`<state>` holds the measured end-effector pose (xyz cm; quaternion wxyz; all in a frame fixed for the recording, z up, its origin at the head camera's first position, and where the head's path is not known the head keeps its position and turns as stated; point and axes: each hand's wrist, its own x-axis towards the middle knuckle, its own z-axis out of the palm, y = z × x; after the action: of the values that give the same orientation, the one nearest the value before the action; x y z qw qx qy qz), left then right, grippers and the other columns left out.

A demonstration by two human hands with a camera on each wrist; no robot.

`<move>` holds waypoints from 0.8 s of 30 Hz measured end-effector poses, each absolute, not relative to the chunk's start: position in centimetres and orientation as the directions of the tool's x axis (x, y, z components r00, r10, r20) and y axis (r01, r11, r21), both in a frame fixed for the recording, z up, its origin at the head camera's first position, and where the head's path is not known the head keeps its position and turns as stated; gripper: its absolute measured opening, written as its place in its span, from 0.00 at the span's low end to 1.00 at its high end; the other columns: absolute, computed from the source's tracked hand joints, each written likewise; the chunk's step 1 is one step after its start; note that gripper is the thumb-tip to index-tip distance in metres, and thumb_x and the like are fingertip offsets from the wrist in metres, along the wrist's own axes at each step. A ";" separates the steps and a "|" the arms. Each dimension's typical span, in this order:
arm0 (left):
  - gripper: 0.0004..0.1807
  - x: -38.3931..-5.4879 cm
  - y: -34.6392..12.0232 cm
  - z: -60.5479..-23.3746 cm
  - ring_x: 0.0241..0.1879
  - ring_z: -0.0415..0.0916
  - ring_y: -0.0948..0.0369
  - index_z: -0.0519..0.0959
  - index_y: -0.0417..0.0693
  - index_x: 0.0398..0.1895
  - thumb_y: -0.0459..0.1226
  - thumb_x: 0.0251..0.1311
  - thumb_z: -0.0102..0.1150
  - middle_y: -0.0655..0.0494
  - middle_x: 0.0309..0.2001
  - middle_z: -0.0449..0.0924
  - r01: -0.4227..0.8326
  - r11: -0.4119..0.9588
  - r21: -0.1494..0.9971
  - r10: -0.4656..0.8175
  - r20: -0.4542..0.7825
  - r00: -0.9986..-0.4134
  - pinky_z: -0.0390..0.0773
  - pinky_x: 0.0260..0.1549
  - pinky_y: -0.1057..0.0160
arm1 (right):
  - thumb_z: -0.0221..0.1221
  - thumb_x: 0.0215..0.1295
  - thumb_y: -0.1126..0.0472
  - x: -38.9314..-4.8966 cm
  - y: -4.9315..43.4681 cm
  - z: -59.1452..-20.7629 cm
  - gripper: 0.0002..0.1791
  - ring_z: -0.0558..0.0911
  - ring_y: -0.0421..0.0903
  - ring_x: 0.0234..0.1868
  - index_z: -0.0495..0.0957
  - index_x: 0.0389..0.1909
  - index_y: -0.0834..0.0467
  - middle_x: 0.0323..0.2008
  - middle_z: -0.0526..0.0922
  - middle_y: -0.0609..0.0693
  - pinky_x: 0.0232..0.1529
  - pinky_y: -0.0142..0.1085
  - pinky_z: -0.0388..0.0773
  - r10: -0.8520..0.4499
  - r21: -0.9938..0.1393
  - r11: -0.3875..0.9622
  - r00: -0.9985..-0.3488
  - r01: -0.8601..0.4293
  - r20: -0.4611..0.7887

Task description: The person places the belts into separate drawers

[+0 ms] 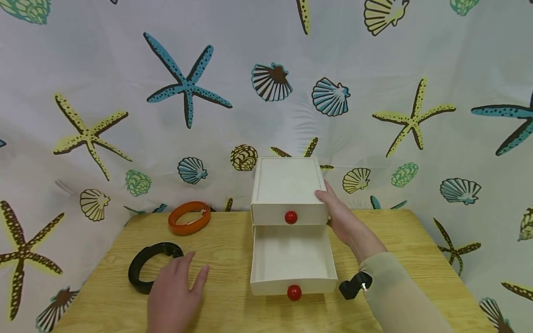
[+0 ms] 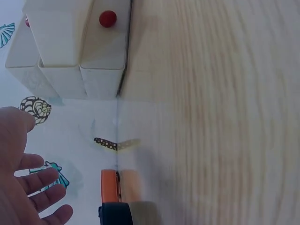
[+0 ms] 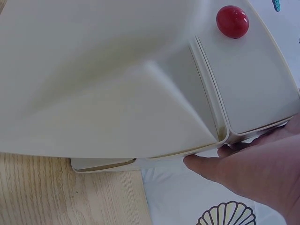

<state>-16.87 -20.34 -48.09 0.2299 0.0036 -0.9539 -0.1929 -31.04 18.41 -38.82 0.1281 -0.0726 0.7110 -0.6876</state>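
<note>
A small white drawer cabinet (image 1: 291, 180) with red knobs stands on the table. Its middle drawer (image 1: 293, 259) is pulled out, with nothing seen inside; the left wrist view shows the top and bottom drawers closed. My right hand (image 1: 343, 215) holds the cabinet's right side, thumb over the top edge and fingers along the wall. My left hand (image 1: 176, 291) hangs open, fingers spread, just in front of a coiled black belt (image 1: 135, 268). From the head it overlaps the belt's near right side; the left wrist view shows nothing in it. Behind lies a coiled orange belt (image 1: 189, 226).
The wooden table (image 1: 226, 273) carries the cabinet and both belts. A white cloth (image 1: 233, 27) printed with starfish and shells hangs right behind the table. A black wrist camera (image 1: 354, 284) sits on the right sleeve, close to the drawer's front right corner.
</note>
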 end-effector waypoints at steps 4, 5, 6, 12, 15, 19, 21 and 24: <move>0.33 -17.2 -21.2 -48.9 0.54 0.82 0.32 0.80 0.35 0.69 0.52 0.75 0.71 0.32 0.56 0.84 0.117 0.944 0.307 -0.062 0.516 -0.854 0.79 0.50 0.27 | 0.43 0.88 0.40 -31.0 18.4 -38.7 0.43 0.42 0.60 0.86 0.29 0.91 0.34 0.90 0.30 0.50 0.82 0.69 0.41 -0.282 -0.997 0.039 -0.956 0.074 -0.082; 0.34 -17.3 -21.4 -49.0 0.55 0.81 0.31 0.80 0.35 0.70 0.52 0.74 0.71 0.31 0.56 0.83 0.113 0.948 0.299 -0.061 0.517 -0.854 0.78 0.51 0.26 | 0.43 0.88 0.40 -31.0 18.4 -38.7 0.43 0.41 0.60 0.87 0.29 0.91 0.34 0.90 0.30 0.50 0.82 0.69 0.41 -0.281 -0.996 0.038 -0.956 0.075 -0.083; 0.35 -17.3 -21.6 -49.1 0.56 0.80 0.30 0.79 0.35 0.71 0.52 0.74 0.72 0.31 0.57 0.83 0.103 0.950 0.295 -0.065 0.511 -0.857 0.77 0.52 0.25 | 0.43 0.88 0.40 -30.9 18.4 -38.7 0.43 0.41 0.60 0.87 0.29 0.91 0.34 0.90 0.30 0.50 0.82 0.70 0.40 -0.282 -0.996 0.037 -0.956 0.076 -0.083; 0.40 -17.5 -23.0 -49.5 0.64 0.74 0.28 0.74 0.40 0.78 0.59 0.77 0.65 0.31 0.67 0.78 0.005 0.959 0.285 -0.111 0.389 -0.914 0.68 0.57 0.18 | 0.43 0.88 0.40 -30.9 18.4 -38.6 0.43 0.40 0.60 0.87 0.29 0.91 0.33 0.90 0.30 0.51 0.82 0.71 0.40 -0.282 -0.996 0.041 -0.956 0.075 -0.083; 0.44 -17.8 -23.7 -49.6 0.66 0.70 0.26 0.70 0.39 0.81 0.62 0.77 0.62 0.29 0.71 0.74 -0.026 0.959 0.284 -0.122 0.329 -0.936 0.64 0.60 0.17 | 0.43 0.88 0.40 -30.9 18.4 -38.6 0.43 0.40 0.60 0.87 0.29 0.91 0.33 0.90 0.30 0.51 0.81 0.71 0.40 -0.281 -0.997 0.040 -0.956 0.072 -0.081; 0.45 -18.0 -24.7 -49.8 0.70 0.65 0.26 0.68 0.39 0.82 0.61 0.77 0.63 0.27 0.73 0.69 -0.044 0.952 0.304 -0.141 0.305 -0.942 0.61 0.62 0.18 | 0.44 0.88 0.41 -30.9 18.4 -38.6 0.43 0.39 0.60 0.87 0.28 0.91 0.33 0.90 0.29 0.50 0.81 0.72 0.40 -0.282 -0.997 0.039 -0.956 0.074 -0.082; 0.45 -18.0 -25.1 -50.0 0.71 0.64 0.27 0.69 0.39 0.81 0.62 0.77 0.62 0.27 0.73 0.69 -0.048 0.948 0.314 -0.149 0.308 -0.940 0.60 0.62 0.18 | 0.44 0.88 0.41 -30.9 18.4 -38.6 0.43 0.39 0.60 0.87 0.28 0.90 0.33 0.90 0.29 0.50 0.81 0.71 0.40 -0.282 -0.996 0.039 -0.956 0.076 -0.084; 0.46 -18.1 -25.8 -50.3 0.71 0.65 0.29 0.70 0.39 0.79 0.66 0.77 0.57 0.29 0.73 0.70 -0.057 0.945 0.322 -0.162 0.310 -0.937 0.60 0.61 0.17 | 0.43 0.88 0.41 -30.9 18.4 -38.6 0.43 0.40 0.60 0.87 0.28 0.90 0.34 0.90 0.29 0.51 0.81 0.71 0.41 -0.284 -0.996 0.038 -0.955 0.077 -0.085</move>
<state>-18.10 -25.76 -50.33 0.1688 0.0562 -0.9717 -0.1557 -30.91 18.38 -38.62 0.1310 -0.0731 0.7085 -0.6895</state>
